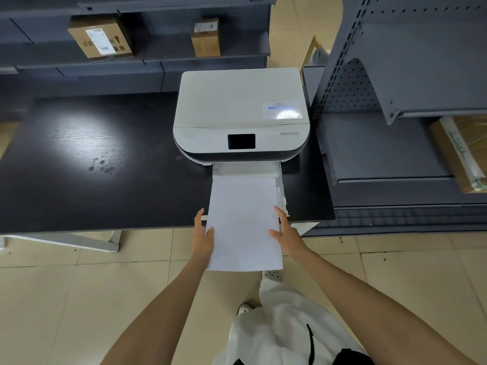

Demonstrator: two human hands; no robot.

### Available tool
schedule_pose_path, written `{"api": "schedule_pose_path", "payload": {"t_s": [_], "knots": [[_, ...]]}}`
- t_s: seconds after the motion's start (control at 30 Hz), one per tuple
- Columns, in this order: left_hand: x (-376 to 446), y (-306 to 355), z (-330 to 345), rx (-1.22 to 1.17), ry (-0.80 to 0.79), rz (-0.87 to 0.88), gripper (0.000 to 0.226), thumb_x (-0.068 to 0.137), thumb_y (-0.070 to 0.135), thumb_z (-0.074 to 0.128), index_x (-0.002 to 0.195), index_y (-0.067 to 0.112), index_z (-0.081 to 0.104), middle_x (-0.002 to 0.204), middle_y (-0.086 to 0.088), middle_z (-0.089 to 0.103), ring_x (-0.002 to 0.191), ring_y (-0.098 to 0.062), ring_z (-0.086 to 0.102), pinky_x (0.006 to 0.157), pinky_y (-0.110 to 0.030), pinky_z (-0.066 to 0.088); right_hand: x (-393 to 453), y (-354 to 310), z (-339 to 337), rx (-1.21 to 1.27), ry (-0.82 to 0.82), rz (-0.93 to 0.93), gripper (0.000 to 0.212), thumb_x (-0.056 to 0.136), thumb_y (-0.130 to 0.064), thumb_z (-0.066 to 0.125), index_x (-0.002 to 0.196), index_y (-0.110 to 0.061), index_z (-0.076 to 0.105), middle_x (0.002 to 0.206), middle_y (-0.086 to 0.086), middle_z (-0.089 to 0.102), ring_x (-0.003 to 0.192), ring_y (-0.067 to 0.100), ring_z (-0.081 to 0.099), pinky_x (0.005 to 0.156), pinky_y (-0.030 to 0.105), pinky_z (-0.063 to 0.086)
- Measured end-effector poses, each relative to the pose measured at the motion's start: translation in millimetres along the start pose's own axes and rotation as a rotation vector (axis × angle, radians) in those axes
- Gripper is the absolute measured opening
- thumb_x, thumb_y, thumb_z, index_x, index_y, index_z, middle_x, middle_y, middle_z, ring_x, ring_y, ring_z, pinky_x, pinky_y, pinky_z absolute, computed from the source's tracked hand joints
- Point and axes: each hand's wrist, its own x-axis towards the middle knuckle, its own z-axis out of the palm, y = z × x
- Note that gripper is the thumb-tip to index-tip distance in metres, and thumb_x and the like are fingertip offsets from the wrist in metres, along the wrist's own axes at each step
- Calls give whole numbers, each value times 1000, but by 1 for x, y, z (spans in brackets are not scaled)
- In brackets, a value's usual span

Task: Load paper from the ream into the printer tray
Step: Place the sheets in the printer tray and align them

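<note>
A white printer (241,106) with a small dark screen stands on a black table (105,167). Its paper tray (281,185) is pulled out toward me over the table's front edge. A stack of white paper (243,219) lies partly in the tray, its near half sticking out past the table edge. My left hand (203,233) holds the stack's left edge, thumb on top. My right hand (286,233) holds the right edge the same way. No ream is in view.
Dark metal shelving runs behind the table with two cardboard boxes (101,38) (206,36). A perforated shelf unit (395,101) stands close on the right, with a wrapped brown package (461,154). Beige tiled floor lies below.
</note>
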Motion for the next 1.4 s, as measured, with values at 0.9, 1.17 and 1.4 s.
{"api": "schedule_pose_path", "payload": {"t_s": [0.9, 1.17, 1.4], "knots": [[-17, -3, 6, -93, -21, -28, 51, 91, 2, 32, 133, 29, 44, 129, -6, 56, 113, -31, 57, 90, -45, 53, 0, 0, -1, -83, 73, 83, 65, 93, -10, 35, 152, -31, 17, 86, 14, 53, 73, 27, 47, 67, 36, 33], [-21, 0, 11, -110, -15, -20, 53, 91, 0, 31, 135, 28, 43, 130, -3, 53, 115, -29, 55, 94, -49, 52, -1, 0, -7, -81, 93, 85, 65, 95, -15, 36, 155, -32, 16, 105, 17, 64, 74, 25, 52, 64, 35, 36], [-15, 6, 14, -79, 0, -30, 48, 94, 2, 32, 133, 30, 41, 119, -8, 58, 97, -25, 58, 67, -30, 49, 8, -7, -14, -117, 72, 18, 66, 91, -10, 36, 153, -30, 25, 99, 1, 59, 74, 22, 46, 64, 33, 35]]}}
